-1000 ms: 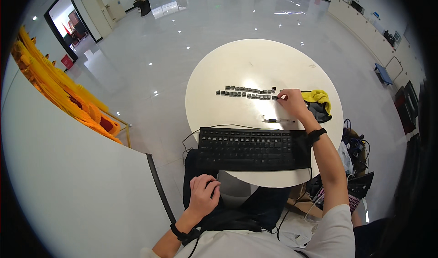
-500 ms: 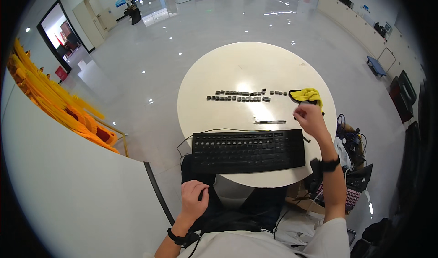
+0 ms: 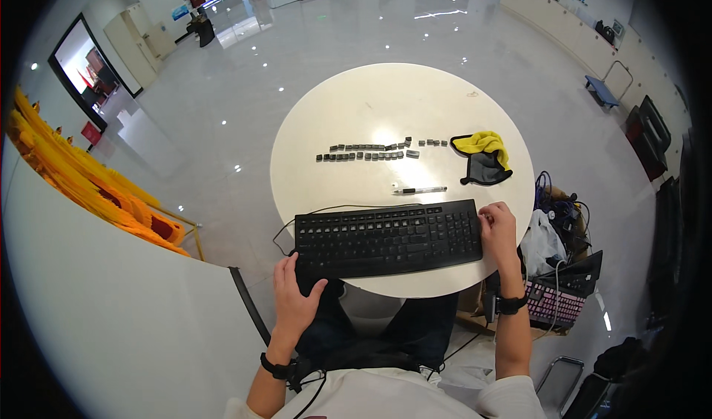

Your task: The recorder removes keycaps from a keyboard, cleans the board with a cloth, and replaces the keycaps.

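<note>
A black keyboard (image 3: 386, 248) lies along the near side of the round white table (image 3: 348, 96). Pale spots line its second row from the back, apparently bare key sockets. My left hand (image 3: 295, 297), fingers stretched and thumb apart, touches its left end. At the right end my right hand (image 3: 500, 233) is closed, bent fingers against the keyboard's edge; what lies under the fingertips is hidden. Beyond the keyboard lie a pen (image 3: 421, 190) and two rows of small dark keycaps (image 3: 363, 147). A yellow and grey cloth (image 3: 486, 163) sits to their right.
Right of the table are tangled cables (image 3: 556, 196), a white plastic bag (image 3: 545, 241) and a pink-keyed keyboard (image 3: 555, 300). A pale panel (image 3: 141, 322) stands at my left. The keyboard's cable (image 3: 278, 235) hangs over the table's left edge.
My right hand has come down from the cloth to the keyboard's right end. My left hand has moved up from my lap to its left end. The keyboard has turned slightly counterclockwise.
</note>
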The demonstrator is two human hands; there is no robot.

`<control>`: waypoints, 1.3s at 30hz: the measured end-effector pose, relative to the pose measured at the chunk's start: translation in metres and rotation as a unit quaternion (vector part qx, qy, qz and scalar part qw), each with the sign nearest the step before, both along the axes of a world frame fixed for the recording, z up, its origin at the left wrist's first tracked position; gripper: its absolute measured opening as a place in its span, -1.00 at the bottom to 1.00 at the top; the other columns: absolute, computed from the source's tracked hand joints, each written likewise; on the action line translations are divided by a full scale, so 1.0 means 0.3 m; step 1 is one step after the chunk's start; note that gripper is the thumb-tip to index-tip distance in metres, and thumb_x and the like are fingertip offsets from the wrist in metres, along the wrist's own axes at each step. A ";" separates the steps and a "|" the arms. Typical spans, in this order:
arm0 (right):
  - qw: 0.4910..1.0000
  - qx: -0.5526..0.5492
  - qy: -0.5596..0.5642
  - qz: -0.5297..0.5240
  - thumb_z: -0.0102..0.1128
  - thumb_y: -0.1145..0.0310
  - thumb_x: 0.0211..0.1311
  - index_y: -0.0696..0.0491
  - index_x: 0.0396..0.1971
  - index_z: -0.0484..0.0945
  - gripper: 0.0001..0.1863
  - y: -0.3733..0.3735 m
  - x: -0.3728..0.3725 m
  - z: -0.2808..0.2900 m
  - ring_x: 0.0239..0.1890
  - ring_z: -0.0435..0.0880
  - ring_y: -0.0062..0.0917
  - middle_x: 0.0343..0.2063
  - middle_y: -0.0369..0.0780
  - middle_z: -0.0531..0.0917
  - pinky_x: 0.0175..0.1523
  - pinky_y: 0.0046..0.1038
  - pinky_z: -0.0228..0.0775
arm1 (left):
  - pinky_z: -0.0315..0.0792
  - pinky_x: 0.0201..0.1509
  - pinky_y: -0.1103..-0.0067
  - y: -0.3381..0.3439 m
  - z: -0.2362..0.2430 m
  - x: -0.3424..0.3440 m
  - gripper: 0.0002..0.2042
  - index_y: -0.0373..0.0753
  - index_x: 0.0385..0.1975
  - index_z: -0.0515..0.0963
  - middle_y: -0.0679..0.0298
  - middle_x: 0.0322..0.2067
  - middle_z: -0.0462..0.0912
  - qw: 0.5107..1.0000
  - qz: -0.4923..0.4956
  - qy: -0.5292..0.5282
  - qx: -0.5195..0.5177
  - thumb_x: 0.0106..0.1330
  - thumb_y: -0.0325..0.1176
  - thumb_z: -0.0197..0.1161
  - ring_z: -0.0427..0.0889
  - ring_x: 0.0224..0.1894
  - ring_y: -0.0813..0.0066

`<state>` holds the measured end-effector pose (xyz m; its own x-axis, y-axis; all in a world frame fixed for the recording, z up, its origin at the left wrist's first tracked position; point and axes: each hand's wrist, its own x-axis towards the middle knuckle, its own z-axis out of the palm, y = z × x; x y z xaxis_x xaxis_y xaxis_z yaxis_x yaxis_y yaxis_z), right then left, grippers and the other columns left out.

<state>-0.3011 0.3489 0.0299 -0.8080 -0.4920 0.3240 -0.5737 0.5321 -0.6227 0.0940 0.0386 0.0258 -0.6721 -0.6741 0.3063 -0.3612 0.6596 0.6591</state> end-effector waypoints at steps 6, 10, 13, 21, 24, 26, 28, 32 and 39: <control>0.999 -0.033 0.007 -0.027 0.41 0.55 0.47 0.26 -0.08 0.70 -0.87 -0.013 0.009 0.001 -0.31 0.79 -0.26 -0.25 -0.02 0.77 -0.10 -0.26 0.64 | 0.42 0.56 0.13 0.013 -0.027 -0.014 -0.17 -0.41 0.57 0.40 -0.14 0.36 0.51 1.000 0.008 0.009 0.022 0.42 -0.17 0.65 0.53 0.41 -0.19; 0.988 -0.115 -0.096 -0.049 0.36 0.52 0.57 0.22 -0.08 0.67 -0.91 -0.027 0.082 0.032 -0.43 0.68 -0.55 -0.45 -0.16 0.75 -0.22 -0.42 0.53 | 0.52 0.45 0.13 -0.028 -0.014 -0.016 -0.14 -0.42 0.61 0.37 -0.13 0.30 0.59 0.998 0.017 0.008 0.065 0.43 -0.14 0.64 0.62 0.34 -0.19; 0.984 -0.125 -0.123 -0.035 0.40 0.50 0.57 0.19 -0.08 0.73 -0.91 -0.081 0.200 0.069 -0.38 0.63 -0.73 -0.44 -0.34 0.71 -0.23 -0.57 0.46 | 0.61 0.33 0.15 -0.061 0.012 -0.032 -0.21 -0.42 0.57 0.42 -0.12 0.22 0.66 0.999 -0.001 -0.001 0.052 0.46 -0.15 0.60 0.71 0.24 -0.18; 0.948 -0.117 -0.130 0.267 0.50 0.53 0.46 0.16 -0.04 0.82 -0.85 -0.574 0.551 0.195 -0.25 0.82 -0.52 -0.28 -0.17 0.81 -0.09 -0.49 0.68 | 0.64 0.27 0.14 -0.113 -0.030 -0.110 -0.57 -0.39 0.32 0.57 -0.15 0.15 0.72 0.990 0.061 0.049 0.116 0.60 -0.28 0.40 0.73 0.19 -0.20; 0.940 -0.069 -0.111 0.316 0.42 0.58 0.51 0.16 -0.01 0.77 -0.86 -0.763 0.593 0.192 -0.33 0.76 -0.46 -0.27 -0.14 0.78 -0.22 -0.44 0.56 | 0.63 0.28 0.13 -0.178 -0.028 -0.187 -0.67 -0.39 0.25 0.58 -0.14 0.15 0.71 0.978 0.058 0.192 0.053 0.54 -0.50 0.29 0.75 0.13 -0.20; 0.935 -0.083 -0.096 0.332 0.41 0.60 0.51 0.15 -0.01 0.76 -0.86 -0.852 0.617 0.165 -0.35 0.75 -0.43 -0.28 -0.13 0.77 -0.23 -0.41 0.53 | 0.64 0.29 0.13 -0.189 -0.045 -0.220 -0.67 -0.39 0.24 0.59 -0.13 0.15 0.70 0.972 0.058 0.220 0.059 0.52 -0.55 0.26 0.75 0.13 -0.19; 0.929 -0.098 -0.082 0.346 0.40 0.62 0.51 0.15 -0.01 0.75 -0.85 -0.889 0.639 0.133 -0.38 0.73 -0.39 -0.28 -0.11 0.76 -0.25 -0.38 0.51 | 0.64 0.29 0.14 -0.182 -0.068 -0.232 -0.66 -0.40 0.23 0.61 -0.11 0.15 0.70 0.965 0.055 0.247 0.065 0.50 -0.60 0.23 0.76 0.14 -0.18; 0.940 -0.111 -0.020 0.322 0.36 0.67 0.48 0.15 0.00 0.73 -0.81 -0.900 0.671 0.061 -0.32 0.73 -0.23 -0.26 -0.10 0.75 -0.18 -0.31 0.57 | 0.69 0.24 0.30 -0.160 -0.089 -0.229 -0.70 -0.37 0.11 0.72 -0.03 0.11 0.77 0.954 0.066 0.277 0.089 0.46 -0.69 0.20 0.81 0.16 -0.06; 0.948 -0.109 0.055 0.295 0.37 0.74 0.39 0.16 -0.02 0.71 -0.76 -0.903 0.700 0.041 -0.13 0.74 -0.11 -0.22 -0.09 0.75 -0.05 -0.20 0.62 | 0.72 0.14 0.32 -0.159 -0.105 -0.232 -0.75 -0.35 0.03 0.77 0.03 -0.01 0.83 0.945 0.095 0.307 0.055 0.45 -0.69 0.27 0.86 0.02 -0.03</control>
<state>-0.0910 0.0780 0.0423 -0.3677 -0.7600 0.5359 -0.7994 -0.0361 -0.5996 0.0243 -0.0090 -0.0056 -0.2540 -0.8150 0.5208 0.0063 0.5370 0.8435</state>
